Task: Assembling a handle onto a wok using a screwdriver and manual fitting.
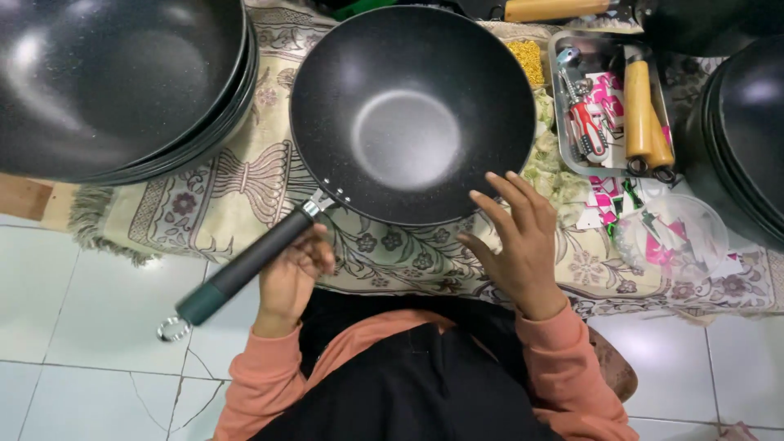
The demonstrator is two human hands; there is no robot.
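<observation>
Black speckled wok (412,114) with dark green handle (245,265); beige floral cloth (245,184) (fringed edge); peach sleeves (563,367); white floor tiles (82,302).

A black speckled wok (412,114) with dark green handle sits upright on the patterned rug.

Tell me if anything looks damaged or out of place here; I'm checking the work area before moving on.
The white floor tile at lower left shows thin cracks. The wok, held by its handle in the left hand, looks sound, with the right hand at its rim. Loose pink and white packets lie scattered beside the metal tray.
</observation>
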